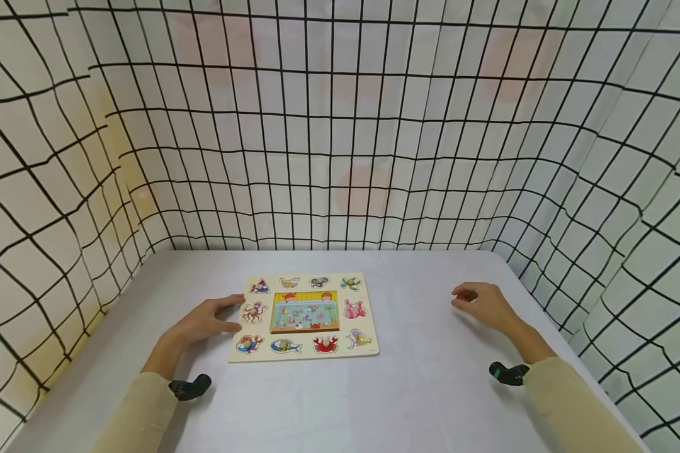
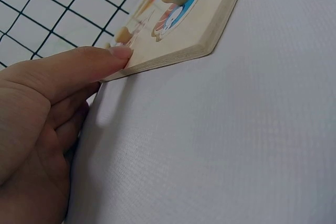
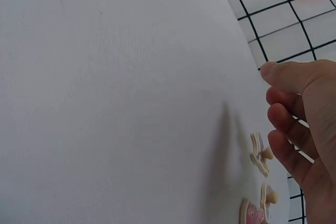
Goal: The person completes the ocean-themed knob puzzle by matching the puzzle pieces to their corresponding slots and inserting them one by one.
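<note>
A wooden knob puzzle board [image 1: 372, 343] with sea animals around a fish-tank picture lies flat on the table, left of centre. At its left edge is my left hand [image 1: 204, 321], thumb and forefinger apart. In the left wrist view the thumb [image 2: 102, 59] overlaps the board's edge; contact is hard to tell. Off to the right, apart from the board, my right hand [image 1: 487, 303] hovers over the table with loosely bent fingers and nothing visible in it. The right wrist view shows several knobbed puzzle pieces [image 3: 258, 156] past the fingers; I cannot make them out in the head view.
A white cloth covers the table [image 1: 419, 396]. White walls with a black grid net [image 1: 340, 135] enclose its back and both sides. Each wrist wears a small black device, the left one [image 1: 190, 387] and the right one [image 1: 509, 374].
</note>
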A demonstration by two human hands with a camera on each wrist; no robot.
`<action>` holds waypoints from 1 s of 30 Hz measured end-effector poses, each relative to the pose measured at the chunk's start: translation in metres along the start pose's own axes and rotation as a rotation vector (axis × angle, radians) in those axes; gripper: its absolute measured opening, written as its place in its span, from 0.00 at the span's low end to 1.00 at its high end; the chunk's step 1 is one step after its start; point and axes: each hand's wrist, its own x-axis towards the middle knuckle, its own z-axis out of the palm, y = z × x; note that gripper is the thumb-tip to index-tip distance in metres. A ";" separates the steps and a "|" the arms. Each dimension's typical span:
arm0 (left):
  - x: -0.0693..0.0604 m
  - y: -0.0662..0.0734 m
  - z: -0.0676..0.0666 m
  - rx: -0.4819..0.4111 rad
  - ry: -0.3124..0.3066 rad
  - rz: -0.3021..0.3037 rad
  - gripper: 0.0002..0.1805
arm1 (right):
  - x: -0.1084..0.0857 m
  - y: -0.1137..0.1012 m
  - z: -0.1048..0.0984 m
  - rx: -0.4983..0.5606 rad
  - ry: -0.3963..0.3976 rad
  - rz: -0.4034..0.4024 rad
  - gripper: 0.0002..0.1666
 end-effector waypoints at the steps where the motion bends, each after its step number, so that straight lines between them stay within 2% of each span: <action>1: 0.000 0.000 0.000 -0.007 0.003 -0.005 0.43 | -0.002 0.003 -0.002 -0.006 0.007 0.003 0.11; 9: -0.002 0.002 0.000 -0.019 0.001 -0.013 0.43 | -0.018 0.020 -0.022 -0.026 0.036 0.116 0.15; 13: -0.001 0.001 0.000 -0.021 -0.001 -0.017 0.43 | -0.025 0.026 -0.027 -0.047 0.038 0.140 0.14; 22: -0.001 -0.001 0.000 -0.027 0.002 -0.013 0.43 | -0.038 0.045 -0.032 -0.037 0.031 0.160 0.15; 25: 0.000 0.000 0.000 -0.021 -0.004 0.000 0.43 | -0.042 0.055 -0.031 -0.076 0.007 0.177 0.13; 30: -0.001 0.003 0.001 -0.029 -0.002 -0.013 0.43 | -0.050 0.063 -0.030 -0.136 -0.024 0.152 0.12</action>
